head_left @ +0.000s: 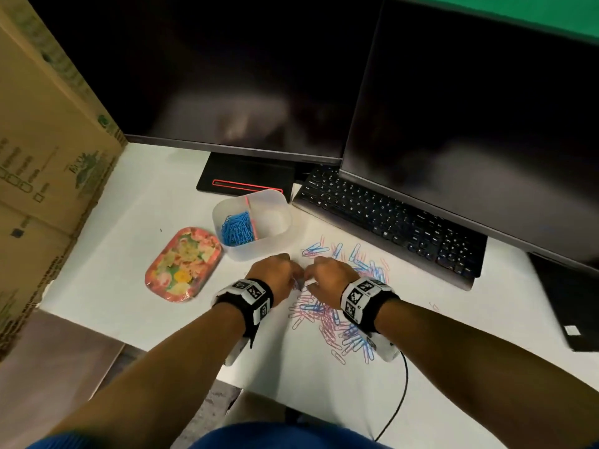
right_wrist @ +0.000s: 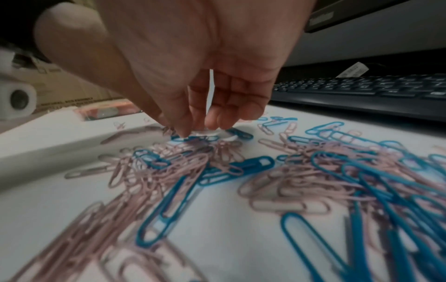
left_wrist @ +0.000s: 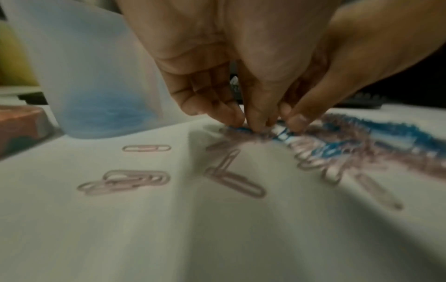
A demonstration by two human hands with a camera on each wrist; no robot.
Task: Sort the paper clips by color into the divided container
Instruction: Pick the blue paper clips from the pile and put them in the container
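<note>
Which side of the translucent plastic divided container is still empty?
The right compartment of the translucent plastic divided container is empty; blue paper clips fill the left, beyond the pink divider.

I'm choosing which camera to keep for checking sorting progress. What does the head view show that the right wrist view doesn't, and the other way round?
Only the head view shows the divided container from above: blue clips fill its left compartment, and the right one looks empty. It also shows the left hand, the floral tin and two monitors.

Only the right wrist view shows the right hand from below, fingertips down on a blue clip, though a pinch is unclear.

Both show the mixed pink and blue pile and the keyboard.
</note>
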